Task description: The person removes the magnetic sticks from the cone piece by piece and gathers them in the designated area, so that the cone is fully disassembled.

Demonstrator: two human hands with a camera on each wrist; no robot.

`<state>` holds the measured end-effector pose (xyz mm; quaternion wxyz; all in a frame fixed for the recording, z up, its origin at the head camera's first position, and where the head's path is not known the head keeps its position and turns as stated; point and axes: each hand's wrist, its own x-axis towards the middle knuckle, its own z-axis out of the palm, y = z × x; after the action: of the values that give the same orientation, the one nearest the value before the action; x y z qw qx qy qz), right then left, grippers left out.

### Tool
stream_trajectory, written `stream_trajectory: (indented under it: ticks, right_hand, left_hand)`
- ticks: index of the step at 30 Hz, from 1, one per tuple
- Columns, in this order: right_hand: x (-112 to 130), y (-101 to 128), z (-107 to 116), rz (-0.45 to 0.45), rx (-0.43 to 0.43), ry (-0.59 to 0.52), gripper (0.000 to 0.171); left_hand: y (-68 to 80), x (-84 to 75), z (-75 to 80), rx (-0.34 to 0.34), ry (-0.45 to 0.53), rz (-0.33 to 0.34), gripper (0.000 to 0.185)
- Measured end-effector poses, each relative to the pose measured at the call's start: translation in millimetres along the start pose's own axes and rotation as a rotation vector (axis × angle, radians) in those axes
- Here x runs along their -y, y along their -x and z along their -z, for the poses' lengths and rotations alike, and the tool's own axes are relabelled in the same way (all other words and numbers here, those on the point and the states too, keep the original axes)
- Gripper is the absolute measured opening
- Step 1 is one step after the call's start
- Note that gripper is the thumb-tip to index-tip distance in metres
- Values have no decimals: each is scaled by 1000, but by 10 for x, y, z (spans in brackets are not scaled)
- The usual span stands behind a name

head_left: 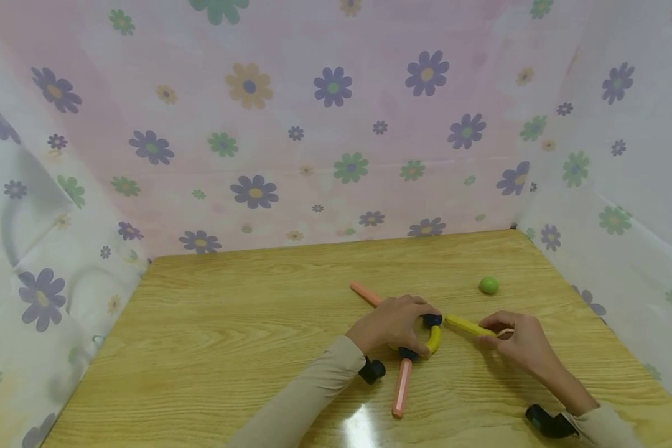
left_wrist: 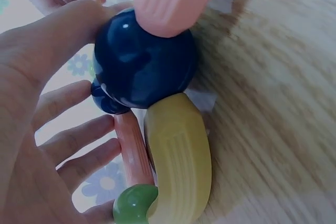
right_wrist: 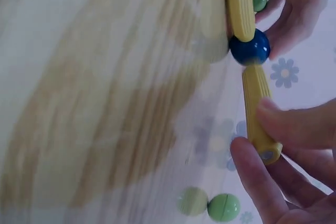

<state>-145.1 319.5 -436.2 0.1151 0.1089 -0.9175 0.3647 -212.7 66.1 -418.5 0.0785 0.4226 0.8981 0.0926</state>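
My left hand (head_left: 394,322) curls over a ring-shaped build of magnetic sticks and balls. Its thumb is on the near dark blue ball (left_wrist: 144,59), and its fingers reach the far blue ball (head_left: 432,320). A curved yellow stick (head_left: 434,340) links the two at the right. Two pink sticks (head_left: 401,389) stick out, one toward me and one to the far left. In the left wrist view a green ball (left_wrist: 134,203) shows at the build too. Between thumb and fingers my right hand (head_left: 523,342) pinches a straight yellow stick (right_wrist: 255,103), its tip right at the far blue ball.
A loose green ball (head_left: 489,285) lies on the wooden table (head_left: 229,323) beyond my right hand. Flower-patterned sheets (head_left: 291,155) wall the table at the back and both sides. Black wrist gear (head_left: 550,423) sits on each forearm.
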Motion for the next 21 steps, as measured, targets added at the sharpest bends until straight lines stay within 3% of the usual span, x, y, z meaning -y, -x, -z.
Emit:
stream_trajectory:
  ticks: [6,21]
  right_hand:
    - [-21,37,116,-11,-38,-9,20]
    - [-386,10,524,-99,72,-263,24]
  left_hand:
    - [-7,73,-13,-9,0,12,73]
    - [9,67,-20,-16,29,-9,73]
